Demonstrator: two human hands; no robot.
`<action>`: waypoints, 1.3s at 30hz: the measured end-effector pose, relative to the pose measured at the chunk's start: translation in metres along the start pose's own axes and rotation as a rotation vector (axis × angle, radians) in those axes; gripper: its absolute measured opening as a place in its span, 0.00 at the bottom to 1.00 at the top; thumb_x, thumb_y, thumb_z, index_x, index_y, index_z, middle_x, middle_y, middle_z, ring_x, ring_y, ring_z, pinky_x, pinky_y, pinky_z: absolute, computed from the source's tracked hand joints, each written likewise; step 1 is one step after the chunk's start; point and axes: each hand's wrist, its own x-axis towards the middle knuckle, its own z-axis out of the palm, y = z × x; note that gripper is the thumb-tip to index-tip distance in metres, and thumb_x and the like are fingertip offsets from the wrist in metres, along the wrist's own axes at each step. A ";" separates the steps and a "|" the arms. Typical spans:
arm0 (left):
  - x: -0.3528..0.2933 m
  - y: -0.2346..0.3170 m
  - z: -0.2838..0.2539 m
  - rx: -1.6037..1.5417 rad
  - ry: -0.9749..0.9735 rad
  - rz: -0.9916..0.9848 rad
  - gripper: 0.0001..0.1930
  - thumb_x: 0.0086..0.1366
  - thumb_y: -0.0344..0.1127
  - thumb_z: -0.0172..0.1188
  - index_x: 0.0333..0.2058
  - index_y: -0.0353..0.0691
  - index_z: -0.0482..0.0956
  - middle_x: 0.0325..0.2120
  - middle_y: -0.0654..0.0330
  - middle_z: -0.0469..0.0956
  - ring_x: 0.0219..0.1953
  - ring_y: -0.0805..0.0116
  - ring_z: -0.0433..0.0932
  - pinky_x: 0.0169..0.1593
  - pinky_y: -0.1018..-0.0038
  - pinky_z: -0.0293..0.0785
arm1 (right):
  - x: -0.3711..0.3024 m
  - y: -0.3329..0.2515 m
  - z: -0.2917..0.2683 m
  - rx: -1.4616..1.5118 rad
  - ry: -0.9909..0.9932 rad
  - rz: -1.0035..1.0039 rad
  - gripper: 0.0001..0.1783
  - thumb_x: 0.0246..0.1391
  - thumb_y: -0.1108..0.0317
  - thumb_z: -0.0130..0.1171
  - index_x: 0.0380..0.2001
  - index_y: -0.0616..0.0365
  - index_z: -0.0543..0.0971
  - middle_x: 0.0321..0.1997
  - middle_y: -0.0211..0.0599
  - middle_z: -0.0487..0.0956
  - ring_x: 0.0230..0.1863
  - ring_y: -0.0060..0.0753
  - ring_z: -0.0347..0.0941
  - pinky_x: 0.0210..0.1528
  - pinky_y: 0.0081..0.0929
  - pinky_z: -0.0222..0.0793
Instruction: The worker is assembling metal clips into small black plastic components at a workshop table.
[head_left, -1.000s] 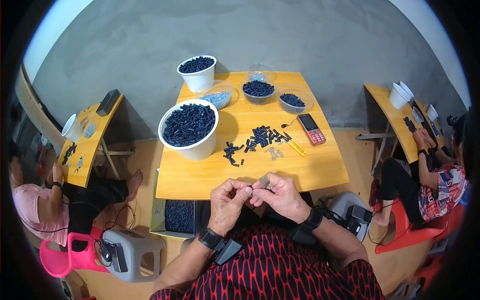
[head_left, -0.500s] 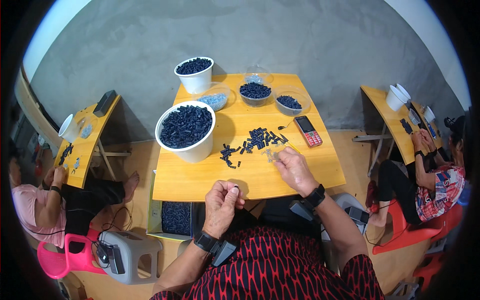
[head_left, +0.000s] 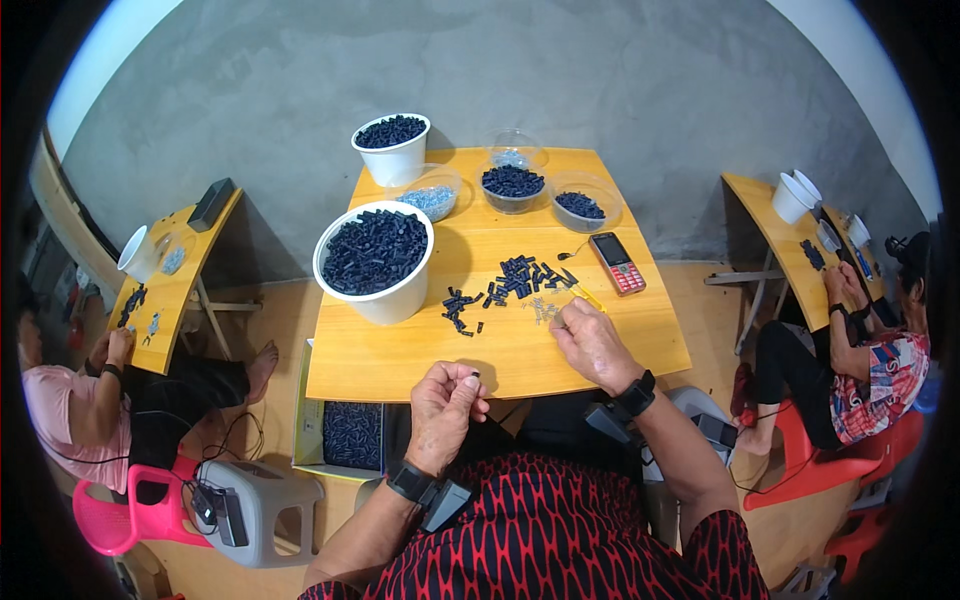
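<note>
At the table's near edge, my left hand (head_left: 443, 405) is closed, with thumb and fingertips pinching a small black plastic piece (head_left: 475, 375); only its dark tip shows. My right hand (head_left: 597, 345) rests low over the right part of the table, its fingers bent together. Whatever its fingertips pinch is hidden. Just left of them lie small silvery metal bits (head_left: 543, 311). Beyond these spreads a loose pile of short black plastic pieces (head_left: 520, 278), with a smaller cluster (head_left: 458, 308) to the left. A yellow-handled tool (head_left: 587, 295) lies partly behind my right hand.
White buckets (head_left: 375, 290) (head_left: 393, 165) of black pieces stand on the left. Clear tubs (head_left: 513, 200) hold black pieces or silvery parts. A red mobile phone (head_left: 620, 265) lies at right. Below sits a box (head_left: 352, 470) of dark pieces. Co-workers sit at side tables (head_left: 190, 285) (head_left: 770, 240).
My right hand has drawn back slightly toward me and right, away from the metal bits. My left hand keeps its pinch in nearly the same place.
</note>
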 end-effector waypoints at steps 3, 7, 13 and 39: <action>-0.002 0.000 0.001 -0.020 -0.015 -0.017 0.05 0.71 0.30 0.58 0.42 0.35 0.74 0.30 0.60 0.79 0.26 0.75 0.79 0.31 0.78 0.79 | -0.003 0.000 0.001 0.079 0.043 0.020 0.04 0.58 0.76 0.58 0.32 0.66 0.75 0.31 0.48 0.75 0.34 0.47 0.77 0.37 0.38 0.72; -0.002 0.000 0.003 -0.015 -0.058 -0.031 0.05 0.71 0.28 0.58 0.43 0.35 0.74 0.31 0.60 0.79 0.28 0.75 0.78 0.31 0.78 0.79 | -0.019 -0.012 0.005 0.378 -0.006 0.393 0.03 0.61 0.76 0.57 0.35 0.66 0.76 0.30 0.38 0.76 0.29 0.27 0.74 0.33 0.26 0.70; -0.001 -0.001 0.005 -0.021 -0.114 -0.064 0.05 0.70 0.27 0.58 0.42 0.34 0.75 0.32 0.59 0.79 0.28 0.75 0.77 0.33 0.78 0.78 | -0.024 -0.050 0.013 0.604 -0.141 0.275 0.05 0.63 0.76 0.57 0.40 0.65 0.77 0.33 0.29 0.79 0.28 0.15 0.72 0.30 0.17 0.68; -0.002 0.001 -0.004 -0.267 -0.203 -0.118 0.08 0.69 0.31 0.62 0.42 0.33 0.77 0.31 0.57 0.81 0.25 0.73 0.80 0.27 0.78 0.79 | -0.019 -0.058 0.024 0.950 -0.270 0.161 0.04 0.61 0.79 0.60 0.39 0.67 0.80 0.40 0.36 0.82 0.34 0.18 0.78 0.38 0.19 0.76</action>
